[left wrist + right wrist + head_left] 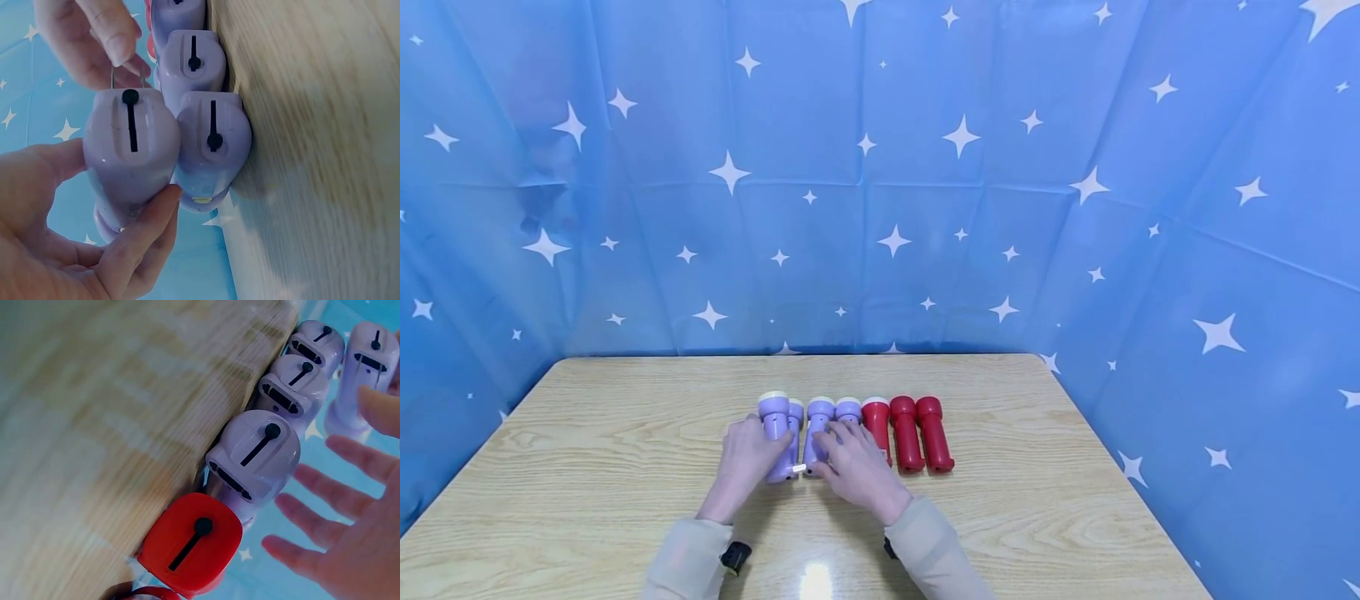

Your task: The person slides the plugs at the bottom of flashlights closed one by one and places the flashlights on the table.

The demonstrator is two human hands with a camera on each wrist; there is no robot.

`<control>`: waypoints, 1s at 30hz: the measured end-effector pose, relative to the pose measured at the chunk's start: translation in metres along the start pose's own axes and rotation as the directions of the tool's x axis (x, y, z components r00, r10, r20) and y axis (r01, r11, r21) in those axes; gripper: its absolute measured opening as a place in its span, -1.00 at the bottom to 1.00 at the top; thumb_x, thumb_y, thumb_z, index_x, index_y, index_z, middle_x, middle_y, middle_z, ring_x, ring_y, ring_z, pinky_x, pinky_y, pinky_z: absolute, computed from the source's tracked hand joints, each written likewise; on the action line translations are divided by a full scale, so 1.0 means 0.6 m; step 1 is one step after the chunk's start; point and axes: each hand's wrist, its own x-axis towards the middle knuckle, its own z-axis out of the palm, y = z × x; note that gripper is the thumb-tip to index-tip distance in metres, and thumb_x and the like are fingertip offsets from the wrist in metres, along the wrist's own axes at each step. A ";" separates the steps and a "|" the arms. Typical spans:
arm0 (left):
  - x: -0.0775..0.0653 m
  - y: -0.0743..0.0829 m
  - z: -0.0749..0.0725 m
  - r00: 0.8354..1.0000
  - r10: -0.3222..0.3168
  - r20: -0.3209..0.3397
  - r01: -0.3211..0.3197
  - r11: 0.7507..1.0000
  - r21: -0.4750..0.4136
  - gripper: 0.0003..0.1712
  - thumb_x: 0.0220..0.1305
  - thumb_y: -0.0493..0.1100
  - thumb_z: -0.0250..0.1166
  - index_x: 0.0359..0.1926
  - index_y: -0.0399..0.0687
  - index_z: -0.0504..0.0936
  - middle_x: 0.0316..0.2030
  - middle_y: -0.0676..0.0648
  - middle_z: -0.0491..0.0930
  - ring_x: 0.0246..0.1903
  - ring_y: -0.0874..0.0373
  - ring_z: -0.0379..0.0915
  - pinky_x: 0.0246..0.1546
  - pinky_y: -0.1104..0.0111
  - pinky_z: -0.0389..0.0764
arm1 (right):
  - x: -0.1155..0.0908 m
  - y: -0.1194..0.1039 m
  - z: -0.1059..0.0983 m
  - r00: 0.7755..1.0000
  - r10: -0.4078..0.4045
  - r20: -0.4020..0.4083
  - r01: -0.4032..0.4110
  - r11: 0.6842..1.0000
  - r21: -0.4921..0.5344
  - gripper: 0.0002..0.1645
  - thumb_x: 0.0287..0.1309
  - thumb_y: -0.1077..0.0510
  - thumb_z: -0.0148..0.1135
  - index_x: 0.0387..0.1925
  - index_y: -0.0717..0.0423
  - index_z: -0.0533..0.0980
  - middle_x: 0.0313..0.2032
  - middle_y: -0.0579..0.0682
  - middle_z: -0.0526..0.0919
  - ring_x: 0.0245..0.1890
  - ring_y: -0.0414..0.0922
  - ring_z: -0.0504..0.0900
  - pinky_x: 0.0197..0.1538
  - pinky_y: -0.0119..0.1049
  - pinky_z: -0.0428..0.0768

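My left hand (748, 454) grips a light purple flashlight (775, 429) with a white-rimmed head, raised slightly above the row. In the left wrist view its tail end, with a black slide switch (130, 122), faces the camera, and two metal prongs (112, 78) stick out from its edge. Close to those prongs is the thumb of my right hand (861, 467); whether it touches them I cannot tell. The right hand's other fingers (337, 494) are spread and fairly straight, over the row. Three more purple flashlights (256, 456) lie beside the held one, partly hidden by the hands.
Three red flashlights (934, 433) lie to the right of the purple ones, one with a white rim (876, 402). All rest on a light wooden table (1060, 500). A blue curtain with white stars (820, 225) hangs behind and at the sides.
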 end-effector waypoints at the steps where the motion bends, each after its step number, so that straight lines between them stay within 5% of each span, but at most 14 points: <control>1: 0.000 0.000 0.001 1.000 -0.002 -0.001 0.002 1.000 -0.007 -0.58 0.07 -0.01 0.37 -0.49 -0.32 0.49 -0.63 -0.15 0.48 -0.65 0.11 0.39 -0.72 0.41 0.37 | 0.000 -0.001 -0.001 1.000 -0.008 -0.001 0.008 1.000 0.001 -0.52 0.23 -0.13 0.15 0.11 -0.02 0.49 0.14 0.06 0.54 0.18 0.02 0.49 0.21 -0.02 0.48; 14: 0.001 0.007 0.011 0.994 0.043 -0.099 -0.046 0.999 -0.023 -0.51 0.06 0.03 0.35 -0.42 -0.39 0.51 -0.57 -0.25 0.54 -0.62 0.03 0.43 -0.70 0.35 0.35 | 0.005 -0.005 0.000 0.983 -0.157 -0.094 0.159 0.987 0.021 -0.51 0.14 -0.10 0.27 0.05 0.03 0.52 -0.01 -0.06 0.62 0.06 -0.10 0.55 0.19 -0.17 0.50; 23: 0.001 0.013 0.014 0.993 0.026 -0.119 -0.033 0.998 -0.052 -0.48 0.06 0.04 0.35 -0.32 -0.42 0.53 -0.50 -0.30 0.59 -0.58 -0.02 0.49 -0.66 0.28 0.40 | 0.007 -0.008 -0.003 0.982 -0.162 -0.095 0.162 0.987 -0.005 -0.55 0.17 -0.11 0.23 0.03 -0.02 0.52 -0.04 -0.12 0.65 0.02 -0.17 0.56 0.21 -0.25 0.47; 30: 0.001 0.016 0.014 0.992 0.018 -0.127 -0.026 0.998 -0.060 -0.49 0.03 0.07 0.36 -0.43 -0.36 0.49 -0.55 -0.26 0.54 -0.60 0.01 0.44 -0.67 0.32 0.34 | 0.007 -0.008 -0.001 0.974 -0.180 -0.135 0.178 0.984 -0.032 -0.61 0.15 -0.08 0.26 -0.04 0.02 0.54 -0.11 -0.12 0.66 -0.04 -0.17 0.57 0.16 -0.29 0.50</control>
